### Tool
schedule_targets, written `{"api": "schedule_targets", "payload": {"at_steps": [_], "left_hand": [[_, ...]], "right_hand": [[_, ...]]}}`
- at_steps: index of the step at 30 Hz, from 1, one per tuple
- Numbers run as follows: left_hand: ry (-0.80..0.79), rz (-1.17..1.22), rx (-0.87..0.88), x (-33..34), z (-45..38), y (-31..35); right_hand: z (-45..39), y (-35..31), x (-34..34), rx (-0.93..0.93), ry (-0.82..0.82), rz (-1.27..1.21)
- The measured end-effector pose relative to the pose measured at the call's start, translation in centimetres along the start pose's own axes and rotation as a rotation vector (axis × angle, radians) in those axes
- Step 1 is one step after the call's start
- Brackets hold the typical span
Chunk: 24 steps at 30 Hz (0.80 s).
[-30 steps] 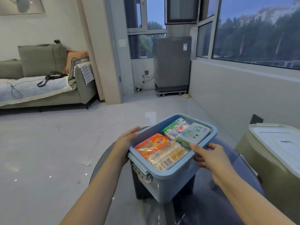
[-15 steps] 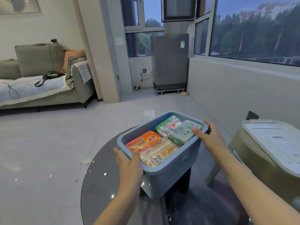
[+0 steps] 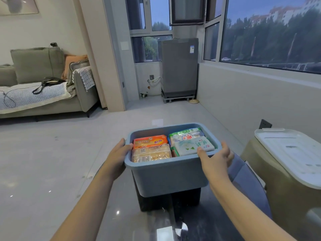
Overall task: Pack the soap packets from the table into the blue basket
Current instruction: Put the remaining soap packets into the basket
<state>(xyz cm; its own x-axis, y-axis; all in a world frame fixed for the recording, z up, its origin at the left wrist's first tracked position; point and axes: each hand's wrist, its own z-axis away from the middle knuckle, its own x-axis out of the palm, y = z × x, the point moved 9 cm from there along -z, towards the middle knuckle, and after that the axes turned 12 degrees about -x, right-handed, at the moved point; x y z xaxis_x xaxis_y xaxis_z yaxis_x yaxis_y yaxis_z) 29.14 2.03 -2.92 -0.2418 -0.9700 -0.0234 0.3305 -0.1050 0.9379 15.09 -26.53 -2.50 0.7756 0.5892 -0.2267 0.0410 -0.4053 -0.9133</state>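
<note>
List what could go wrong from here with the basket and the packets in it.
1. The blue basket sits on a glass table, its right side not far from the table's edge; a push to the right could tip it off.
2. The white packet lies on top, level with the rim, under the right hand thumb; it may slide out if the basket tilts.
3. The left hand grips only the rim, so a lift may slip.
</note>
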Motion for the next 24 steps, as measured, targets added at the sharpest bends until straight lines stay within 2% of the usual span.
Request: {"api": "schedule_targets", "payload": {"at_steps": [8, 11, 14, 19, 21, 24], "left_hand": [[-0.026, 0.052, 0.014, -0.1, -0.4, -0.1], [0.097, -0.017, 0.074, -0.7, 0.5, 0.2], [0.331, -0.209, 0.188, -1.0, 2.8, 1.2], [0.509, -0.504, 0.600, 3.6, 7.9, 4.8], [0.477, -0.470, 0.667, 6.2, 9.4, 5.5], [0.306, -0.393, 0.712, 11.5, 10.7, 5.8]], "right_hand": [[0.5, -0.4, -0.1, 0.005, -0.019, 0.021], [0.5, -0.6, -0.3, 0.007, -0.035, 0.048], [0.3, -0.5, -0.7, 0.010, -0.064, 0.075], [-0.4, 0.0, -2.1, -0.001, -0.096, 0.109], [-1.1, 0.3, -3.4, -0.028, -0.090, 0.099], [-2.7, 1.0, -5.9, -0.063, -0.059, 0.106]]}}
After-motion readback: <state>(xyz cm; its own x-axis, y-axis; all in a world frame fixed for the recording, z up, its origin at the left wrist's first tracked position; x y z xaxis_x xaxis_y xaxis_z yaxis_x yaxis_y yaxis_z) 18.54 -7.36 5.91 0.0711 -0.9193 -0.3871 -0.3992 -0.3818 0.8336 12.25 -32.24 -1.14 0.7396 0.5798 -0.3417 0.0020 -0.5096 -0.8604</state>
